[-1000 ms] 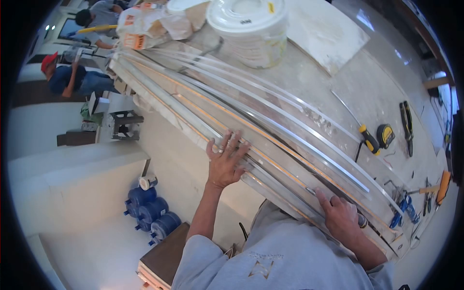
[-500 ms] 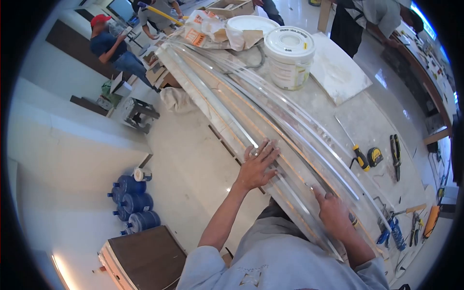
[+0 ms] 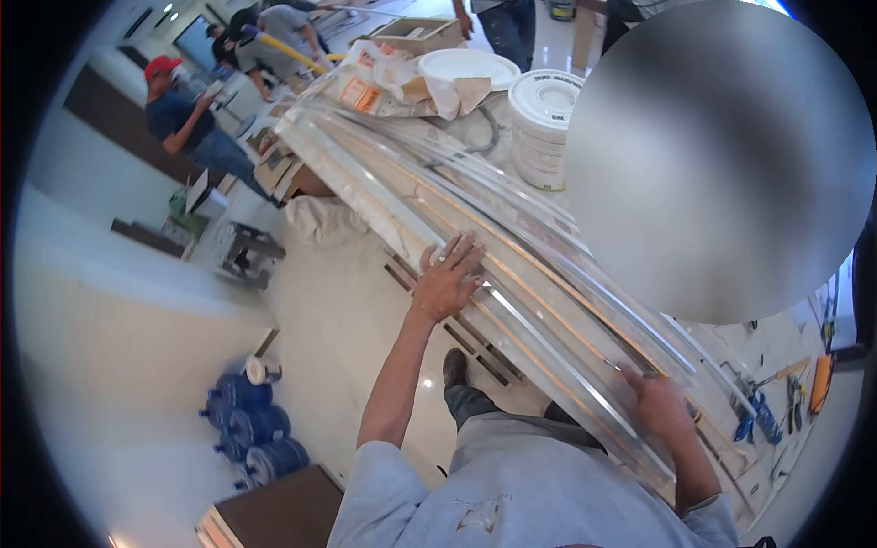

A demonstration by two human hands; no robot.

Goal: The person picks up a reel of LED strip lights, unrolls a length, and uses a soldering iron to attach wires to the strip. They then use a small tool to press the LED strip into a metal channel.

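My left hand (image 3: 446, 281) lies with fingers spread on a long shiny metal strip (image 3: 548, 345), which runs lengthwise along a pale panel. Thin orange-brown lines (image 3: 562, 283) run along the panel beside it. My right hand (image 3: 664, 409) is closed around a slim hand tool, whose thin metal tip (image 3: 612, 363) points forward at the panel surface. The fist hides most of the tool, and I cannot tell its exact kind. Several clear and silvery strips (image 3: 630, 315) lie along the far side of the panel.
A white bucket (image 3: 537, 137) and a printed bag (image 3: 361, 87) stand at the back of the table. Pliers (image 3: 795, 402) and a blue tool (image 3: 766, 420) lie at right. Blue water jugs (image 3: 260, 425) are on the floor at left. A person in a red cap (image 3: 178, 123) stands beyond. A blurred disc covers the upper right.
My left hand has shifted left and slightly up in view, while my right hand with the tool appears farther right and lower. The whole view has shifted, and a foot now shows below the table.
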